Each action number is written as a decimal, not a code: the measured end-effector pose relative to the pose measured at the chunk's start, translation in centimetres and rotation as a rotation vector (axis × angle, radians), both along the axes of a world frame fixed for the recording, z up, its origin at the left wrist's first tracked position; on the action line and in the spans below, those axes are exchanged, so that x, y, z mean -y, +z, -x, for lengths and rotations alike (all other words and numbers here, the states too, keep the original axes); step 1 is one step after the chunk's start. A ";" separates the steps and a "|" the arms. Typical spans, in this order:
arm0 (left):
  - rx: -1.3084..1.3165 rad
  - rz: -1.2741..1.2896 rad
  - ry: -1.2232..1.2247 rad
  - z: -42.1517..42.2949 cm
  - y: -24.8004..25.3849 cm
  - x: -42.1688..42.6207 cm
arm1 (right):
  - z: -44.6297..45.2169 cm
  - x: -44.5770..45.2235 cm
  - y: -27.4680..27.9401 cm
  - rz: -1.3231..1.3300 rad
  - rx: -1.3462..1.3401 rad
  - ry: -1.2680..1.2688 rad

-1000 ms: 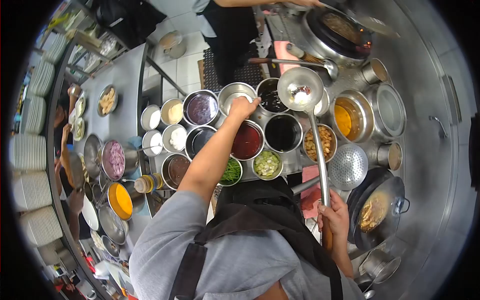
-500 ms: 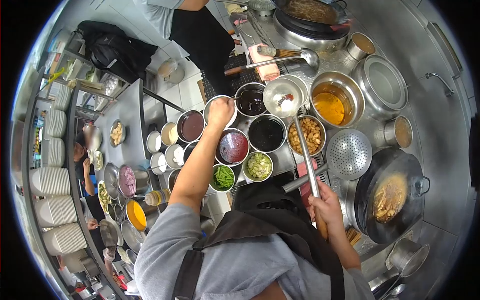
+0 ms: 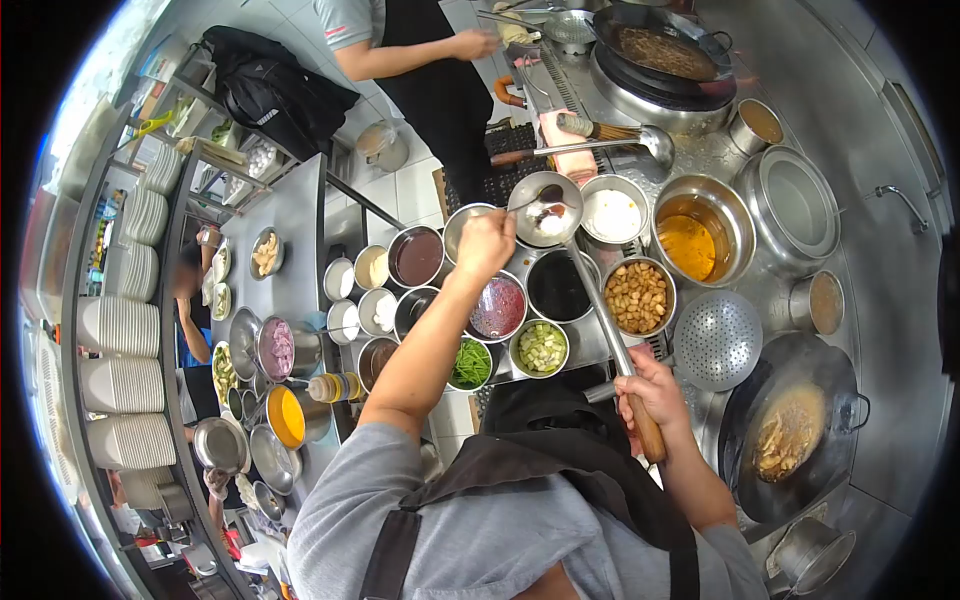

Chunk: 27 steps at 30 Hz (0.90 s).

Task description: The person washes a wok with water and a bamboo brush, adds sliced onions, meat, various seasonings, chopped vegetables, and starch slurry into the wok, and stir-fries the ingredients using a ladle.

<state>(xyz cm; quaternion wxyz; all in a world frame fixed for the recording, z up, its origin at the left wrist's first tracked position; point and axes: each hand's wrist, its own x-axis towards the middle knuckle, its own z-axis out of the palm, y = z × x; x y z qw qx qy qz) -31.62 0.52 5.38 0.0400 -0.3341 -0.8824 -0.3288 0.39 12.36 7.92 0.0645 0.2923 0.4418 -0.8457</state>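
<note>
Wooden at its near end, the long ladle [image 3: 600,312] is gripped there by the right hand [image 3: 655,395], its fingers wrapped closed around the handle just in front of the black apron [image 3: 560,430]. With one hand holding so long a shaft from its end, a small roll of the wrist could tip the dark and white contents out of the bowl. The wok [image 3: 735,430] lies close beyond the right forearm, so an elbow swung outward might meet its rim. Farther out, the left forearm passes over the open pots, and if it sank it could brush the red sauce [image 3: 497,310]. The left hand [image 3: 487,243] has its fingers nearly shut on the thin handle of a small spoon [image 3: 548,194]; a knock against the ladle's rim, or a drip from the spoon, could foul the white granules [image 3: 612,213] in the pot beside it. As for direction, the ladle's long axis slants from the near right to the far left, its bowl leading away from the body, open side up among the far pots; the spoon points rightward across that bowl. Beyond lie a second ladle [image 3: 655,148], across a pink cloth [image 3: 565,155], and a co-worker's hand [image 3: 473,44], apart from everything described.
</note>
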 end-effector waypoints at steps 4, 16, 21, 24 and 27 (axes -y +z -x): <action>-0.015 -0.070 0.007 0.3 -2.4 -0.2 | 0.0 0.3 -0.1 0.078 0.016 0.006; 1.234 -0.782 0.188 4.2 -0.8 3.4 | -1.6 2.0 1.2 0.147 -0.068 -0.195; 0.968 -0.288 0.118 6.6 -2.4 3.0 | -2.7 5.4 3.5 -0.021 -0.070 -0.480; 0.641 0.117 0.045 8.1 -5.4 0.7 | -4.7 7.4 5.0 -0.100 -0.017 -0.629; 0.464 0.418 0.030 9.1 -9.5 -1.2 | -7.3 9.4 6.2 -0.132 -0.004 -0.776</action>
